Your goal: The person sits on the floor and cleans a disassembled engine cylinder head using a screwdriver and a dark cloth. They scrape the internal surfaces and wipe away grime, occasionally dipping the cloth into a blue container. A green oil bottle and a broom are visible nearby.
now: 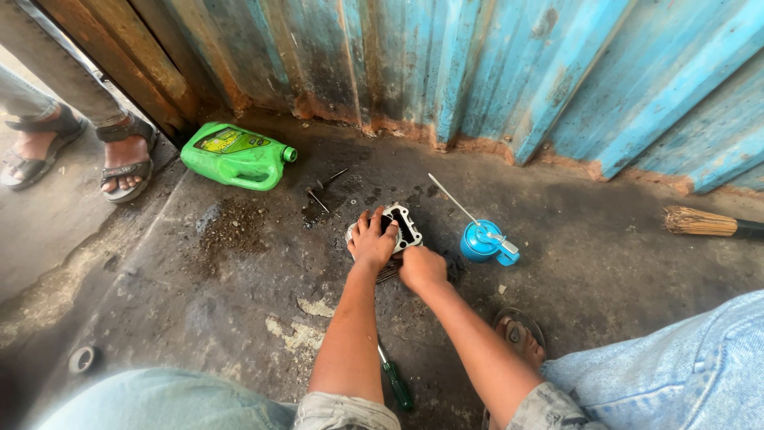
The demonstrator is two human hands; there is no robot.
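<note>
A pale metal engine part [403,225] with a dark rectangular opening lies on the oily concrete floor. My left hand [372,240] rests on top of its left side, fingers spread over it. Just below the part, my right hand [422,267] is closed into a fist against its near edge, over some dark finned metal [387,275]. What the right hand grips is hidden. A blue oil can [482,240] with a long thin spout stands just right of the part.
A green plastic jug [236,156] lies on its side at the back left. A green-handled screwdriver [395,384] lies between my arms. Loose bolts [321,191] sit behind the part. A broom head [700,222] is at far right. Another person's sandalled feet [126,163] stand at left. A corrugated blue metal wall [493,72] runs along the back.
</note>
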